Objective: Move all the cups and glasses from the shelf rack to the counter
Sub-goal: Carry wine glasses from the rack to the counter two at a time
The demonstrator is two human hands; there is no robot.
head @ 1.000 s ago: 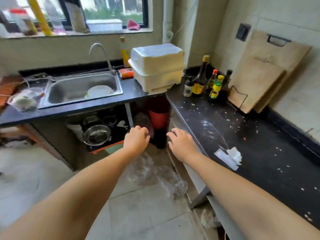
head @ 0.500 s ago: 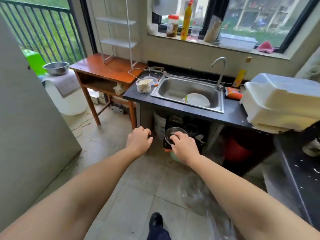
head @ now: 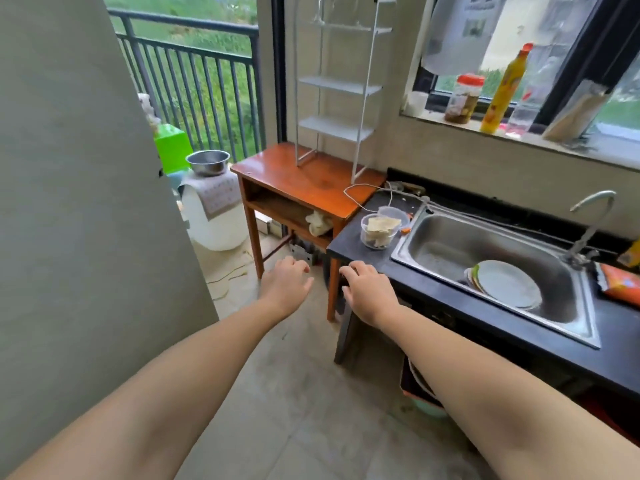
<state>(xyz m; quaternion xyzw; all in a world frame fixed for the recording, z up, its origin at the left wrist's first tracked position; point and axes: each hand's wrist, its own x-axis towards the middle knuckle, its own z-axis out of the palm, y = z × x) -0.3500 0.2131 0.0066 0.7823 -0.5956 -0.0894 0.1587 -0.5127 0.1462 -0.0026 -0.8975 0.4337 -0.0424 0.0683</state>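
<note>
A white wire shelf rack stands on a brown wooden table by the balcony door. Its three visible tiers hold nothing. At its top edge, faint clear glass shapes show, too blurred and cut off to make out. The black counter runs right of the table. My left hand hovers in front of the table, fingers loosely curled, holding nothing. My right hand hovers at the counter's near left corner, also holding nothing.
A steel sink in the counter holds stacked plates. A clear tub of food sits at the counter's left end. Bottles and a jar line the windowsill. A grey door panel fills the left.
The view has swung left from the right-hand counter to the sink, then to the table and rack. Both hands stay out in front, holding nothing.
</note>
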